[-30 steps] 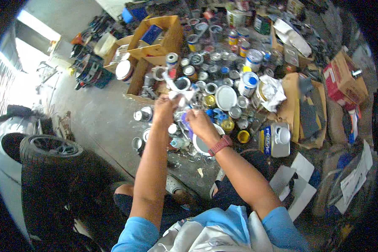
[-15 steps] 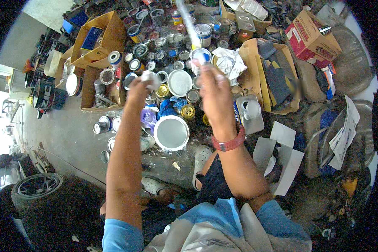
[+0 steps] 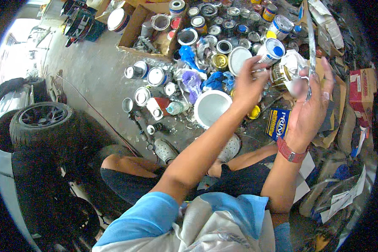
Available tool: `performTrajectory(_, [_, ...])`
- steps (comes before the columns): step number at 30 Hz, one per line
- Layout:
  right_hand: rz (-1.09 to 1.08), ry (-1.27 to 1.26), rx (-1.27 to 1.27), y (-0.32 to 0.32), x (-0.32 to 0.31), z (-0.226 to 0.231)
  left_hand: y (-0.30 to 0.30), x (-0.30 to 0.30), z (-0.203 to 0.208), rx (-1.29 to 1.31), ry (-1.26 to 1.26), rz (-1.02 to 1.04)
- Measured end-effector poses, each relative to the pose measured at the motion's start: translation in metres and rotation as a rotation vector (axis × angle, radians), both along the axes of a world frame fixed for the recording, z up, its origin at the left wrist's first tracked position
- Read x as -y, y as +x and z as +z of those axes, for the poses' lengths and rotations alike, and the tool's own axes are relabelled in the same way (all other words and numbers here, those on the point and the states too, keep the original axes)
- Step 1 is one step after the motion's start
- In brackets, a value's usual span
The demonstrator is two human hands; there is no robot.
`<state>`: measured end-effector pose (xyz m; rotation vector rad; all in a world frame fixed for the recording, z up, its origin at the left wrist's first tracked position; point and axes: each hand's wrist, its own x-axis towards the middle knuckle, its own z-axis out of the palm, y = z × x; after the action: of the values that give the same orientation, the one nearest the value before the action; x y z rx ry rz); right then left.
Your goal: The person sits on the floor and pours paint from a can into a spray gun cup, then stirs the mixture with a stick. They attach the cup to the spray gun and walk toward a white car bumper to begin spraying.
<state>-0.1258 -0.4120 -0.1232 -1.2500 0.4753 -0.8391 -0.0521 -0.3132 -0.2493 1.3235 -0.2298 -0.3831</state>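
A long thin grey stick [image 3: 311, 46] rises from my right hand [image 3: 308, 113]. It lies between the thumb and palm, with the other fingers partly stretched. My left hand [image 3: 250, 84] is smeared by motion, but its fingers look spread and I make out nothing held in them. They are nearest a white paint can [image 3: 269, 52] with a blue patch on top; whether they touch it I cannot tell. Below my left wrist stands a white bucket [image 3: 202, 110] with a pale grey inside. A round white lid [image 3: 239, 61] lies beyond the left fingers.
Many paint cans crowd the floor ahead. An open cardboard box [image 3: 132, 38] holding cans stands at the left. Crumpled white paper [image 3: 296, 63] and a blue box [image 3: 277, 122] are near my right hand. Purple cloth [image 3: 192, 86] lies beside the bucket. A wheel [image 3: 42, 122] is at far left.
The view has swung to the right, so the cans now sit further left. My left hand no longer shows the white thing it had. The stick stays in my right hand.
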Motion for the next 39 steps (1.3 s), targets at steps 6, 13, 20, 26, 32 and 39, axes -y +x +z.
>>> performTrajectory(6, [0.145, -0.189, 0.023, 0.015, -0.031, 0.01, 0.01, -0.342, -0.03, 0.246, 0.543, 0.874])
performTrajectory(13, [-0.153, -0.599, -0.106, 0.024, -0.081, 0.027, 0.03, -0.602, -0.161, -0.668, 1.045, 0.86])
performTrajectory(20, [-0.209, -0.665, -0.296, 0.033, -0.095, 0.015, 0.038, -0.605, -0.242, -0.721, 1.014, 0.528])
performTrajectory(26, [-0.175, -0.535, -0.35, 0.047, -0.083, 0.003, 0.045, -0.593, -0.264, -0.685, 0.74, 0.72])
performTrajectory(32, [-0.013, -0.462, 0.079, 0.072, -0.121, -0.006, 0.038, -0.599, -0.254, -0.607, 0.801, 0.573])
performTrajectory(39, [0.5, 0.08, -0.333, 0.014, -0.279, -0.057, 0.039, -0.611, -0.256, -0.653, 0.713, 0.454])
